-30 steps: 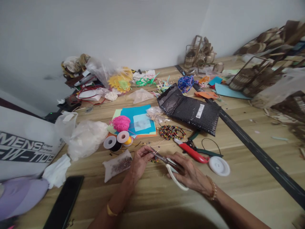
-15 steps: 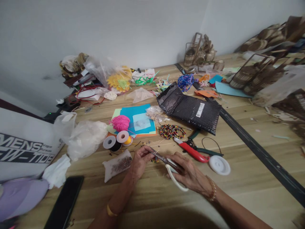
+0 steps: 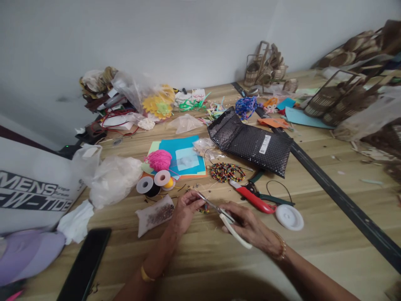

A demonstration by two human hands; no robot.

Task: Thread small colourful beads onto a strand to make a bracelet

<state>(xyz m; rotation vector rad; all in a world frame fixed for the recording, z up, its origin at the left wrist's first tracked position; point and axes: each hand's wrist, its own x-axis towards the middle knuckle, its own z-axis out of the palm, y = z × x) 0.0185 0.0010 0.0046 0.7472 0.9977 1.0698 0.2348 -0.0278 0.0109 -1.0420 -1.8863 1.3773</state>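
Observation:
My right hand (image 3: 247, 225) grips a pair of scissors (image 3: 230, 223) by the white handles. Their metal blades point up and left, with the tip right at the fingertips of my left hand (image 3: 187, 207). That hand is closed in a pinch, and a short string of colourful beads (image 3: 204, 208) shows just below its fingers. What lies exactly between blade and fingertips is too small to make out. Beyond the hands lies a coiled bead strand (image 3: 227, 172). A clear bag of beads (image 3: 156, 214) rests beside my left wrist.
Red-handled cutters (image 3: 255, 200) and a white round lid (image 3: 290, 217) lie to the right, below a black bubble mailer (image 3: 250, 142). Thread spools (image 3: 145, 186), pink yarn (image 3: 158, 159) and blue sheets (image 3: 180, 144) sit left of centre. A phone (image 3: 84, 263) lies front left.
The scissor handles have drawn closer together, and the blades look more closed at my left fingertips. Both hands stay in nearly the same place; the view has shifted slightly.

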